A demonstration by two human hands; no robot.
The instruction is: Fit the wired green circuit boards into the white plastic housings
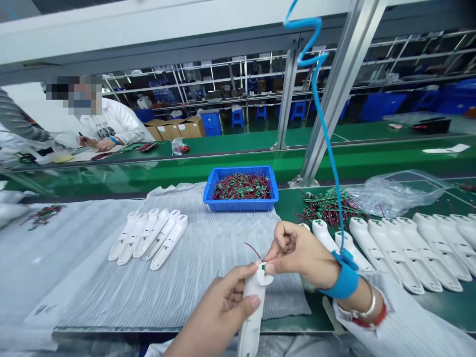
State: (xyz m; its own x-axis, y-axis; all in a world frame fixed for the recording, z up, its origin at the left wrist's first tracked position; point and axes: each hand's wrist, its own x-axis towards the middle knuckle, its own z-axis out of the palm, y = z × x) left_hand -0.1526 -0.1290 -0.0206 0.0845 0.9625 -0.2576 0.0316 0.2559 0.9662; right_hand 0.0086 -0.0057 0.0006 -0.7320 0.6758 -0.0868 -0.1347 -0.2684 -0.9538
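My left hand (234, 302) is closed around a white plastic housing (253, 317), holding it tilted over the front edge of the bench. At the housing's top end, my right hand (292, 248) pinches a small green circuit board with a dark red wire (253, 249). The green part shows in the opening of the housing, and the wire sticks out up and to the left. A blue wrist strap (342, 277) with a coiled blue cord is on my right wrist. How deep the board sits is hidden by my fingers.
A blue bin (241, 204) full of wired green boards stands ahead. Several white housings (169, 243) lie at left, with a long row of housings (405, 258) at right. Behind them are a pile of wired boards (329, 206) and a plastic bag (397, 191). A co-worker (115, 121) sits across the line.
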